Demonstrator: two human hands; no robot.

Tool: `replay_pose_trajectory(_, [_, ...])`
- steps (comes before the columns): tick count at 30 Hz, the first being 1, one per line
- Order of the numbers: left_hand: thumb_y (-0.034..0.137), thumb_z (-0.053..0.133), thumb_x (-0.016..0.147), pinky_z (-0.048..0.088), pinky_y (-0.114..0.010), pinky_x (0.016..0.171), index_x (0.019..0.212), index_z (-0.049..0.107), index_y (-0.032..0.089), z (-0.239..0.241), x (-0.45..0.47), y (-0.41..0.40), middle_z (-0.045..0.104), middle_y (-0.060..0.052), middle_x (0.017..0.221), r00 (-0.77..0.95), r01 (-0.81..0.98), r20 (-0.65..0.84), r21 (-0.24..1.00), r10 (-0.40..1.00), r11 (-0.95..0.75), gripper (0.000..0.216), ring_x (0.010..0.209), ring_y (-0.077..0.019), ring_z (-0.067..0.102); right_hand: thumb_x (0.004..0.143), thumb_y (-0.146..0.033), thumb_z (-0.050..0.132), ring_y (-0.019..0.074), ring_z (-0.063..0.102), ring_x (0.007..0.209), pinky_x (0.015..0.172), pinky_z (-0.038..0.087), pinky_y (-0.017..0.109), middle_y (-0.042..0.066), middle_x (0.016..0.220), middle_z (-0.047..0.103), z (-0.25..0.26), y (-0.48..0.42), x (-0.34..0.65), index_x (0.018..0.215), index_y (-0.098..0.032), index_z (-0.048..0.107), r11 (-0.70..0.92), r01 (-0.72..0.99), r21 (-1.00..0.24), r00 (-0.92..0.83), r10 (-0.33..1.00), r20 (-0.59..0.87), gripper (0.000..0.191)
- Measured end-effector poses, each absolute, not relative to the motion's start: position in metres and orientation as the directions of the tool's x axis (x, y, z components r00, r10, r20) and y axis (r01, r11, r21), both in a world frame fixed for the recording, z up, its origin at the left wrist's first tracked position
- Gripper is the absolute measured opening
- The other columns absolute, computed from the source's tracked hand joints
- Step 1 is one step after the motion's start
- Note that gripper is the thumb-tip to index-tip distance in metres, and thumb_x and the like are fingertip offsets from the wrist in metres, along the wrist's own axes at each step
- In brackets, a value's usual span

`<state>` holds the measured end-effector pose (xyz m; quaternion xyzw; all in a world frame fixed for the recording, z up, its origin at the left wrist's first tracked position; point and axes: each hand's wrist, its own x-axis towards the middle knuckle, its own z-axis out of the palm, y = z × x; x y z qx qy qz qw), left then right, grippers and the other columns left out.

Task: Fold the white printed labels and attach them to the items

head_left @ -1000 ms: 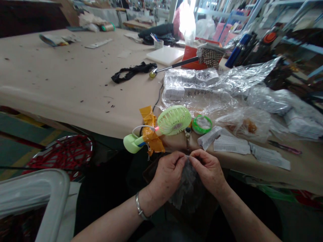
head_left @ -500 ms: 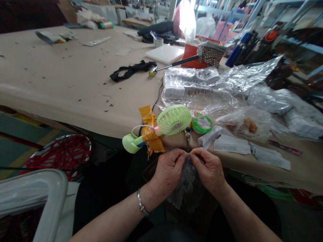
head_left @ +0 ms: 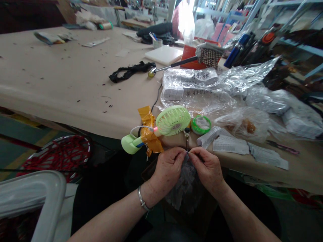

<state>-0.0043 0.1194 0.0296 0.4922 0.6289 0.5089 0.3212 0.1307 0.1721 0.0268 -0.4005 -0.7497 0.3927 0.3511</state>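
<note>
My left hand [head_left: 168, 171] and my right hand [head_left: 208, 169] meet just below the table edge, fingers pinched together on the top of a small clear plastic bag [head_left: 185, 183] that hangs between them over my lap. A silver bracelet [head_left: 141, 203] circles my left wrist. Just above my hands a green hand-held fan [head_left: 173, 120] lies taped to the table edge with orange tape [head_left: 150, 132].
A roll of green tape [head_left: 201, 124], printed paper labels [head_left: 230, 145] and several crinkled plastic bags [head_left: 202, 92] lie on the beige table [head_left: 63, 84]. A black fabric strip [head_left: 130, 71] lies further back. A basket of red cord [head_left: 60, 154] and a white chair frame [head_left: 32, 195] stand at lower left.
Both hands have risen slightly toward the table edge while keeping their pinch on the bag. Nothing else has moved.
</note>
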Motion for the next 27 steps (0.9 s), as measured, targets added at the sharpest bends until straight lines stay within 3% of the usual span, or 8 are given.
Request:
replay_pose_trajectory(4, [0.019, 0.053, 0.085, 0.042, -0.017, 0.059, 0.076, 0.067, 0.016, 0.034, -0.003, 0.111, 0.065, 0.002, 0.066, -0.283, 0.286, 0.078, 0.958, 0.956, 0.006, 0.017, 0.06, -0.0093, 0.057, 0.086, -0.025, 0.058, 0.0116, 0.061, 0.067, 0.064, 0.047, 0.02, -0.002, 0.072, 0.065, 0.03, 0.166, 0.139, 0.085, -0.02, 0.063, 0.4, 0.354, -0.846, -0.479, 0.854, 0.203, 0.007])
replay_pose_trajectory(7, [0.021, 0.053, 0.085, 0.044, -0.019, 0.059, 0.076, 0.068, 0.017, 0.029, -0.005, 0.103, 0.066, 0.001, 0.066, -0.261, 0.301, 0.053, 0.953, 0.964, 0.029, 0.018, 0.061, -0.011, 0.058, 0.086, -0.023, 0.059, 0.0121, 0.063, 0.071, 0.066, 0.048, 0.021, -0.001, 0.079, 0.067, 0.035, 0.164, 0.155, 0.09, -0.02, 0.063, 0.515, 0.393, -0.762, -0.539, 0.8, 0.263, 0.006])
replay_pose_trajectory(11, [0.024, 0.055, 0.084, 0.048, -0.024, 0.072, 0.09, 0.072, 0.019, 0.012, -0.01, 0.101, 0.073, -0.003, 0.085, -0.26, 0.279, 0.006, 0.958, 0.966, 0.069, 0.018, 0.077, -0.0165, 0.065, 0.085, -0.018, 0.06, 0.0188, 0.061, 0.087, 0.082, 0.049, 0.031, 0.005, 0.087, 0.066, 0.037, 0.174, 0.175, 0.09, -0.019, 0.063, 0.738, 0.52, -0.43, -0.522, 0.673, 0.523, 0.007])
replay_pose_trajectory(14, [0.023, 0.059, 0.081, 0.047, -0.028, 0.084, 0.102, 0.071, 0.02, 0.002, -0.01, 0.101, 0.073, -0.005, 0.101, -0.324, 0.25, -0.029, 0.962, 0.946, 0.115, 0.024, 0.093, -0.0204, 0.065, 0.083, -0.02, 0.062, 0.0307, 0.052, 0.113, 0.098, 0.039, 0.048, 0.012, 0.111, 0.065, 0.03, 0.186, 0.18, 0.106, -0.017, 0.063, 0.733, 0.663, -0.15, -0.519, 0.594, 0.614, 0.024])
replay_pose_trajectory(16, [0.023, 0.059, 0.08, 0.047, -0.027, 0.081, 0.096, 0.072, 0.02, 0.0, -0.008, 0.101, 0.074, -0.005, 0.096, -0.338, 0.225, -0.062, 0.963, 0.939, 0.145, 0.02, 0.089, -0.02, 0.066, 0.084, -0.022, 0.063, 0.0332, 0.047, 0.12, 0.103, 0.033, 0.053, 0.011, 0.119, 0.064, 0.023, 0.191, 0.181, 0.113, -0.019, 0.062, 0.715, 0.697, -0.06, -0.537, 0.575, 0.617, 0.03])
replay_pose_trajectory(23, [0.021, 0.058, 0.079, 0.044, -0.023, 0.066, 0.073, 0.07, 0.018, 0.004, 0.008, 0.104, 0.068, -0.001, 0.069, -0.279, 0.096, -0.179, 0.972, 0.943, 0.213, 0.013, 0.069, -0.0155, 0.06, 0.084, -0.018, 0.064, 0.0258, 0.054, 0.115, 0.107, 0.027, 0.053, 0.001, 0.106, 0.07, 0.019, 0.197, 0.182, 0.092, -0.027, 0.067, 0.751, 0.653, -0.1, -0.513, 0.535, 0.671, 0.012])
replay_pose_trajectory(25, [0.021, 0.06, 0.078, 0.043, -0.023, 0.065, 0.068, 0.068, 0.017, 0.009, 0.016, 0.108, 0.065, -0.001, 0.066, -0.217, -0.023, -0.249, 0.968, 0.944, 0.25, 0.013, 0.066, -0.0145, 0.058, 0.083, -0.016, 0.064, 0.0252, 0.054, 0.114, 0.107, 0.028, 0.053, 0.002, 0.103, 0.07, 0.024, 0.196, 0.184, 0.087, -0.026, 0.067, 0.782, 0.611, -0.126, -0.515, 0.513, 0.687, 0.011])
replay_pose_trajectory(27, [0.027, 0.061, 0.078, 0.044, -0.024, 0.065, 0.069, 0.067, 0.015, 0.016, 0.024, 0.113, 0.064, -0.001, 0.065, -0.092, -0.257, -0.363, 0.908, 0.927, 0.33, 0.016, 0.065, -0.0138, 0.057, 0.082, -0.015, 0.064, 0.0251, 0.054, 0.114, 0.106, 0.03, 0.053, 0.002, 0.102, 0.07, 0.026, 0.19, 0.187, 0.087, -0.026, 0.067, 0.814, 0.56, -0.154, -0.52, 0.491, 0.699, 0.012])
